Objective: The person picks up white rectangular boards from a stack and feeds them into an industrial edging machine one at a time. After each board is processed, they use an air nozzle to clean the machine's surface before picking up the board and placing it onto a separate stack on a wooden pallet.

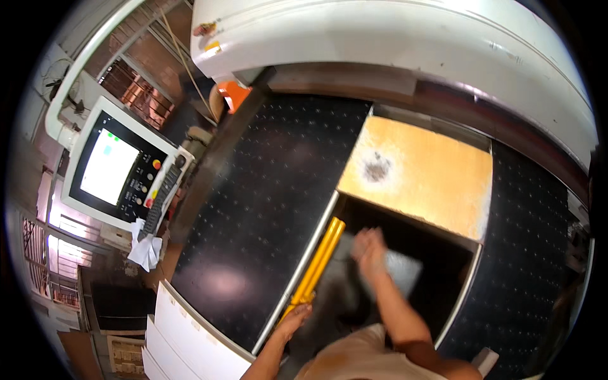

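Note:
A pair of yellow bars [320, 261] runs along the left wall of the opening in the machine bed, with a small fitting near the lower end. My left hand [296, 318] is closed at that lower end, beside the fitting. Over the opening, my right hand [369, 250] is smeared by motion, so its fingers are not clear. Just behind and below it is a pale grey flat sheet [403, 271], also blurred. Whether my right hand touches the sheet I cannot tell.
A yellowish board [424, 174] with a dark scorched-looking spot covers the far part of the opening. Black dotted tabletops [272, 171] flank it on both sides. The white machine beam [392, 31] spans the far side. A control screen with keyboard [117, 168] stands left.

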The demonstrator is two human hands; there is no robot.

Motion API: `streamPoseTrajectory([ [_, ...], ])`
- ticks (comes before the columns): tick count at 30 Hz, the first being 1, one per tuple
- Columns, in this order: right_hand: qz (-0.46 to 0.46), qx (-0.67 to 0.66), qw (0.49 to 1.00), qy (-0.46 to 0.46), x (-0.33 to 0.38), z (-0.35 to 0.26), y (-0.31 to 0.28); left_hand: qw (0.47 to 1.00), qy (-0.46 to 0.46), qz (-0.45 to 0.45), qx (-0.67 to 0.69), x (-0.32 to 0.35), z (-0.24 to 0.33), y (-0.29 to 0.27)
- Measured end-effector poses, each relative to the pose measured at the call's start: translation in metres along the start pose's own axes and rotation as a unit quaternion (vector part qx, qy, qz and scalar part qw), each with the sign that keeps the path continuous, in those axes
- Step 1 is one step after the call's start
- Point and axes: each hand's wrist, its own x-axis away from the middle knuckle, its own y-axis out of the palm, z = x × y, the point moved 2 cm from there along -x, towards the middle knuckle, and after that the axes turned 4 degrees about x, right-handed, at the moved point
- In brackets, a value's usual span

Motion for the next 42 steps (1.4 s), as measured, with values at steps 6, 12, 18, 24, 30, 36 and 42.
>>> streamPoseTrajectory([
  [6, 0.197, -0.176, 0.939, -0.219, -0.107, -0.235, 0.007, 0.933, -0.169, 0.200, 0.246, -0.032, -0.011, 0.081],
  [12, 0.245, -0.008, 0.956, -0.160, -0.116, -0.232, -0.010, 0.883, -0.029, 0.038, 0.467, -0.132, -0.050, 0.047],
  [18, -0.061, 0.670, 0.708, -0.215, -0.068, -0.106, -0.052, 0.962, 0.169, 0.208, -0.054, -0.074, -0.045, 0.065],
  [24, -0.281, 0.800, 0.505, -0.162, 0.102, 0.032, -0.038, 0.981, 0.187, 0.036, 0.040, -0.006, 0.111, 0.081],
  [30, -0.079, 0.595, 0.768, -0.223, 0.046, -0.053, -0.017, 0.936, 0.349, -0.022, 0.037, 0.014, 0.174, 0.097],
  [36, 0.141, 0.541, 0.761, -0.328, -0.027, -0.278, 0.020, 0.929, 0.369, -0.001, -0.034, 0.075, 0.087, 0.061],
  [42, -0.068, 0.862, 0.468, -0.181, 0.045, -0.032, 0.165, 0.844, 0.299, 0.441, -0.059, 0.142, -0.064, -0.107],
])
